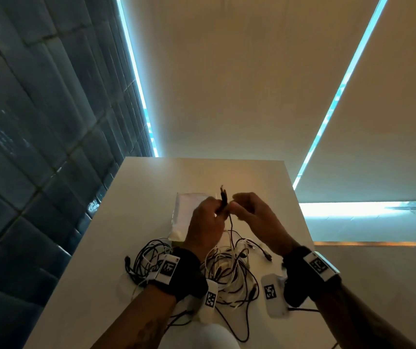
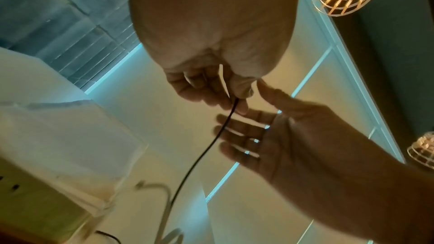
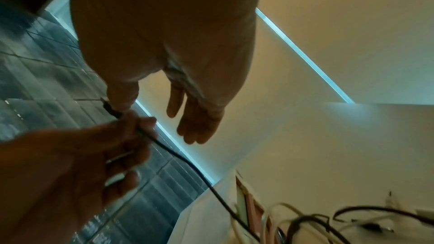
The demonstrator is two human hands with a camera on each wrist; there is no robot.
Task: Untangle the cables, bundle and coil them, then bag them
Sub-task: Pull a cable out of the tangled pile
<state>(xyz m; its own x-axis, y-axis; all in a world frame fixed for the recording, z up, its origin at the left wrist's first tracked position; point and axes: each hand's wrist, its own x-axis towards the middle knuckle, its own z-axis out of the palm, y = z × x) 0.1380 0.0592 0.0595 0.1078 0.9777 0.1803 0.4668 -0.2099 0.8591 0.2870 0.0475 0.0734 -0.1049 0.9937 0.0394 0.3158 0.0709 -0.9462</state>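
My left hand (image 1: 220, 210) is raised above the white table (image 1: 151, 177) and grips a thin black cable (image 1: 230, 222) near its end; dark plug ends (image 1: 223, 195) stick up from the fist. In the left wrist view its thumb and fingers (image 2: 225, 97) pinch that cable (image 2: 204, 151), which hangs down to a tangle of black and white cables (image 1: 227, 270) on the table. My right hand (image 1: 242, 205) hovers just right of it with fingers straight (image 2: 244, 133) and holds nothing; its thumb (image 3: 122, 96) is close to the cable end. A clear plastic bag (image 1: 186, 210) lies flat beyond the tangle.
The table is narrow, with edges near on the left and right. A dark tiled wall (image 1: 38, 122) stands to the left and pale blinds (image 1: 227, 84) behind. Loose plug ends (image 1: 267, 255) lie right of the tangle.
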